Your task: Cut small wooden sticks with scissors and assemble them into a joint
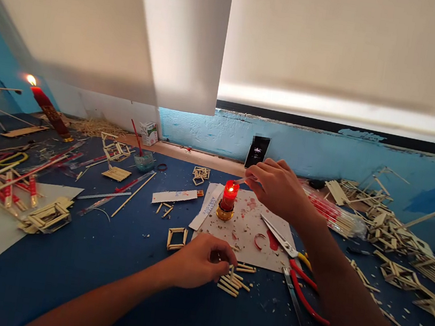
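1. The right hand [276, 187], just right of the candle [229, 201], is the nearer one and pinches a thin rod [243, 179]. The left hand [203, 261], on the candle's near side, has thumb and fingertips together, pinching a short stick [231, 273].
2. The rod reaches leftward from the right hand to the candle's top, its long axis nearly level; I cannot tell whether its tip touches the flame [231, 189].
3. The stick stands roughly upright, well apart from the candle on its near side, above loose sticks [229, 289].
4. The rod looks pale and translucent; the stick is pale, partly hidden by fingers.
5. The candle is red, lit and upright in a gold base [225, 213].
6. Farther out, scissors [285, 241] lie right of the candle, and a square frame [176, 247] to its near left.
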